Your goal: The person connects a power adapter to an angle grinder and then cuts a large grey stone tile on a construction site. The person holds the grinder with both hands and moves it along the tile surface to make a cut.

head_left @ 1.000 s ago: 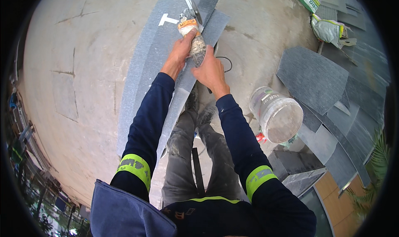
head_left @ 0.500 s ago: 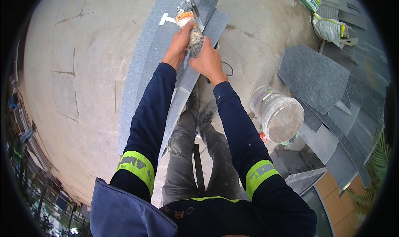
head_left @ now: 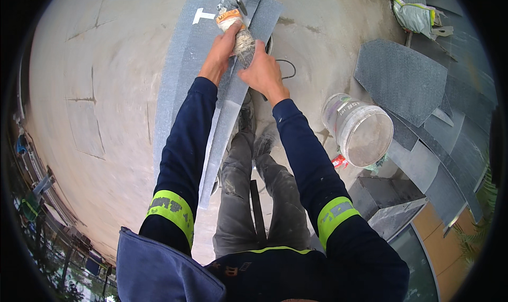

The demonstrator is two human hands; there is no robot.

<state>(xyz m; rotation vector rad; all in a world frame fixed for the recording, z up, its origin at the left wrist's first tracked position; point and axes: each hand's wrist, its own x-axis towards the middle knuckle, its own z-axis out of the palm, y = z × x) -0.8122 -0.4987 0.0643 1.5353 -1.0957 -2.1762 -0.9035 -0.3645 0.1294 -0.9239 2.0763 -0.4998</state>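
Both my hands grip a dusty angle grinder point(head_left: 242, 39) whose body is wrapped in orange and pale tape. My left hand point(head_left: 224, 49) closes around the front part of the body, thumb along its top. At the rear end, my right hand point(head_left: 263, 74) wraps the handle. The grinder's disc point(head_left: 238, 2) stands nearly on edge at the far end, over long grey stone slabs point(head_left: 179, 85); whether it touches them I cannot tell. A white T-shaped piece point(head_left: 203, 16) lies on the slab left of the tool. A dark cord point(head_left: 288, 71) loops beside my right hand.
A dirty white bucket point(head_left: 365, 132) stands to the right. Beyond it are a large cut grey slab point(head_left: 399, 82) and several overlapping offcuts. Bags point(head_left: 415, 16) lie at the far right. My legs point(head_left: 238, 196) are beside the slabs, over concrete floor point(head_left: 106, 116).
My view has shifted slightly, so the bucket and right-hand slabs sit a little higher and further right. Both hands keep their hold on the grinder, which appears slightly further up and left.
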